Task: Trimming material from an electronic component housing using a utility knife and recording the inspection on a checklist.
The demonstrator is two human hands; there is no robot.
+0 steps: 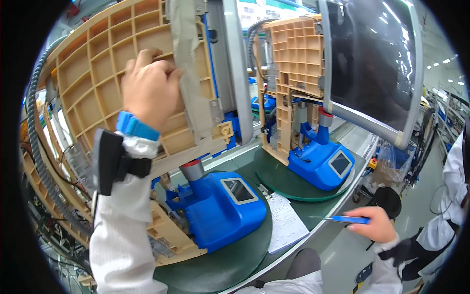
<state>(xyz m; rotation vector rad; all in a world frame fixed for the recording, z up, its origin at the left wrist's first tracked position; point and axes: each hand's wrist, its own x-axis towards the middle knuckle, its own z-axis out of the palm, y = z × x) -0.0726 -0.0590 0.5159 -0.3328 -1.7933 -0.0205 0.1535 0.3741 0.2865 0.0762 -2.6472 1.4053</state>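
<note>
My left hand [152, 90] is up against a tan ribbed plastic panel [105, 66], beside a pale tape-like strip [188, 73] running down it. Its fingers curl inward, and what the fingertips grip, if anything, is hidden. In my right hand [374, 223], out at the lower right, is a slim blue-handled tool [350, 219] with a thin metal tip pointing left; its exact kind is unclear. Below the panel sits a blue machine base [220, 215] with a small dark screen [238, 190], apart from both hands.
Right of centre stands a similar unit with a blue base [320, 164], tan ribbed panel [297, 56] and large dark glossy pane [374, 63]. Green round turntables [220, 269] carry both units. Papers [286, 225] lie between them. A ridged hose [34, 108] curves at left; another person's sleeve [453, 161] shows at right.
</note>
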